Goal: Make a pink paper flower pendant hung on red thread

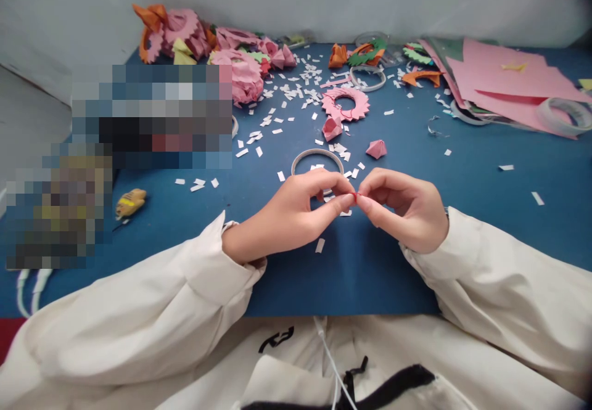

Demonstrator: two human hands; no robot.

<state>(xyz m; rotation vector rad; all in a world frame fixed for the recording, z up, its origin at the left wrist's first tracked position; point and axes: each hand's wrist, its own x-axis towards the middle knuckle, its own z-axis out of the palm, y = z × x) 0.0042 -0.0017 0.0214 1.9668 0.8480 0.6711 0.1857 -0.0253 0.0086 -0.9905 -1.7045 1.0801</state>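
Observation:
Over the front middle of the blue table, my left hand (300,209) and my right hand (407,209) meet fingertip to fingertip. Both pinch a tiny piece of thin red string (355,196); most of it is hidden by the fingers. Just behind my left hand lies a tape roll (317,152), partly covered by the fingers. Beyond my hands are two folded pink paper pieces, one on the right (376,149) and a cupped one (332,129). Farther back, a pleated pink paper ring (356,106) has a red strand on it.
White paper scraps (300,86) litter the blue table (462,188). Crumpled pink paper pieces (240,77) pile up at the back left. Pink sheets (504,77) and a clear tape roll (564,116) lie at the right. A small yellow object (131,203) sits left, near blurred-out items.

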